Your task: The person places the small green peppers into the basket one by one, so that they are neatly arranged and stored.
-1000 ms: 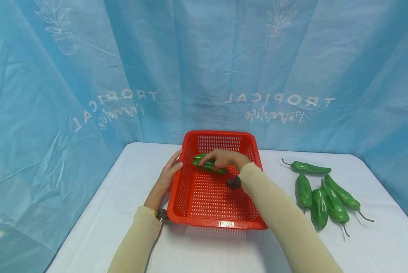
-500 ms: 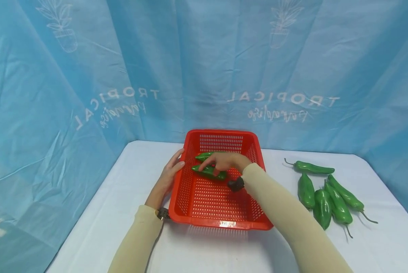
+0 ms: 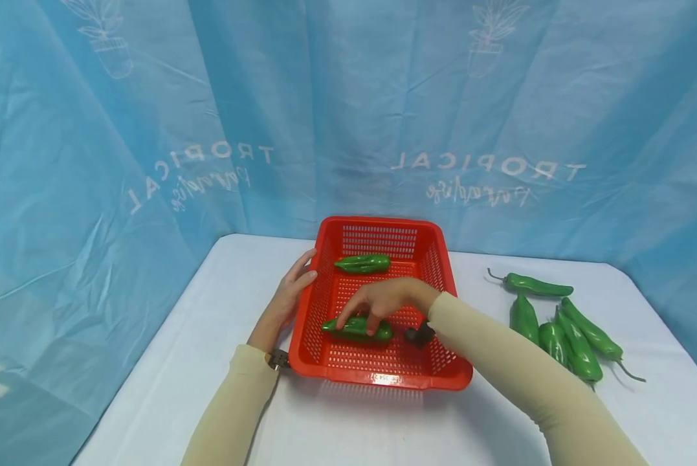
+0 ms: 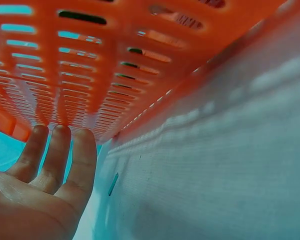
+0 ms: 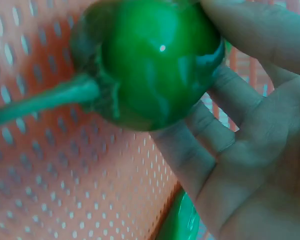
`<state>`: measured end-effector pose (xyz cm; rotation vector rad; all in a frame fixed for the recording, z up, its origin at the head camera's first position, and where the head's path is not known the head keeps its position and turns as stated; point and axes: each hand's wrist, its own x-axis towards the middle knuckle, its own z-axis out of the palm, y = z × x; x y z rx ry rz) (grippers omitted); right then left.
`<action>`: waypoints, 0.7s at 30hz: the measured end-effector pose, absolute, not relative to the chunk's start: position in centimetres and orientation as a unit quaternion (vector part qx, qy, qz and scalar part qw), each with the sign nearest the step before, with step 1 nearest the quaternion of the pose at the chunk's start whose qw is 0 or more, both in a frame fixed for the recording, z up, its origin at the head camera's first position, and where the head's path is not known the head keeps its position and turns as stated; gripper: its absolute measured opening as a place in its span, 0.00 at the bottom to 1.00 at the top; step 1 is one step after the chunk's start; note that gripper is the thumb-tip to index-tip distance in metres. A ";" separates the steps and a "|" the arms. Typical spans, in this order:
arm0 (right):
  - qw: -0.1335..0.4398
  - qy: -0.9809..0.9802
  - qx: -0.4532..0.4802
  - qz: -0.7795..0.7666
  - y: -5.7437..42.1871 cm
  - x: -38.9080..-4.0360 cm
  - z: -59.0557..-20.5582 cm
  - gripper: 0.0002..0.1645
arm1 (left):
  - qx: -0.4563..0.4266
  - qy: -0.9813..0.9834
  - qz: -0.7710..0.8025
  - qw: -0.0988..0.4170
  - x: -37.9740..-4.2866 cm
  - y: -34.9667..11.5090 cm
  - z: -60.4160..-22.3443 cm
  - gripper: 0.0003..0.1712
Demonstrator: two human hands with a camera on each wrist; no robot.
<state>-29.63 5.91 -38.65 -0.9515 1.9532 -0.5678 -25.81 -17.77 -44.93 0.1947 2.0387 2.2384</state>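
Inside a red perforated basket (image 3: 377, 378), my right hand (image 3: 383, 298) grips a glossy green pepper (image 3: 354, 329) near the basket's near side. The right wrist view shows this pepper's rounded end and stem (image 5: 45, 102) up close, with the fingers (image 5: 235, 95) and thumb around it. A second green pepper (image 3: 364, 263) lies inside the basket toward its far wall. My left hand (image 3: 284, 299) lies along the basket's left side. In the left wrist view its fingers (image 4: 57, 155) are fairly straight, tips at the outer wall.
On the white-covered table (image 3: 208, 310), right of the basket, lie several more green peppers (image 3: 578, 349), one of them (image 3: 537, 285) set sideways behind the others. Blue printed curtains (image 3: 354, 116) stand behind and to the left of the table.
My right hand has drawn the gripped pepper away from the other one, toward the basket's near side, exposing the far pepper. The left hand has stayed at the basket's left side.
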 end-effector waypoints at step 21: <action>0.439 0.773 -0.416 -0.191 5.3 -27.4 -39.2 0.33 | 0.078 0.648 0.756 0.053 -25.8 -17.5 -45.0 0.33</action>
